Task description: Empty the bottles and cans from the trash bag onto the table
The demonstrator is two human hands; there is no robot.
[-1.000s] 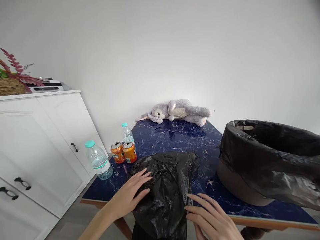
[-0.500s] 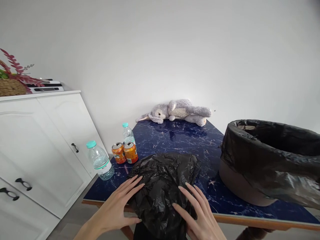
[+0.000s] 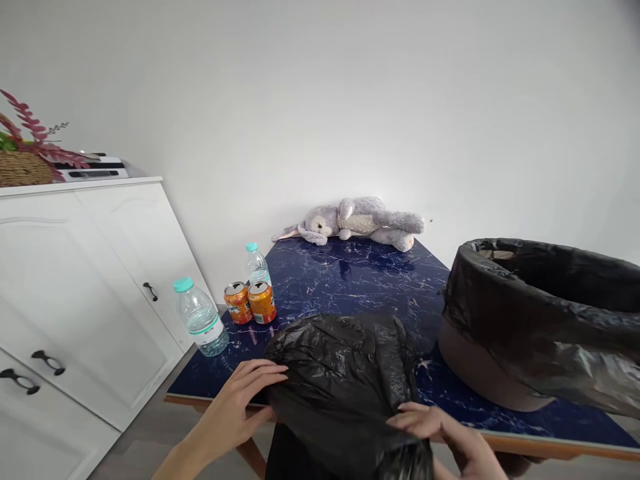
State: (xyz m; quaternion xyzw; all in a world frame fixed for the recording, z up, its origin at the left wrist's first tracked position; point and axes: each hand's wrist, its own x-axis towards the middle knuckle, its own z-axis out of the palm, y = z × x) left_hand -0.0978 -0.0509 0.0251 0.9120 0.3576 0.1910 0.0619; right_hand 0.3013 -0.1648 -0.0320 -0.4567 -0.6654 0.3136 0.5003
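Observation:
A crumpled black trash bag (image 3: 340, 373) lies over the front edge of the table, its lower part hanging toward me. My left hand (image 3: 245, 397) holds the bag's left side, fingertips on top and thumb lower down at its edge. On the other side, my right hand (image 3: 440, 430) pinches a fold of the plastic near the table edge, and its lower fingers are partly hidden. Two orange soda cans (image 3: 263, 303) stand beyond my left hand. Beside them are a near water bottle (image 3: 205, 323) and a farther water bottle (image 3: 257, 267), both with teal caps.
A brown bin (image 3: 490, 370) lined with a black bag stands at the right of the blue marble-patterned table (image 3: 320, 277). A grey plush rabbit (image 3: 363, 220) lies at the back by the wall. White cabinets (image 3: 90, 293) stand left, with a wicker basket (image 3: 25, 168) on top.
My right hand has moved right and pulled the bag's right side outward, so the plastic is flatter and wider. My left hand stays at the left side, its fingers drawn closer together.

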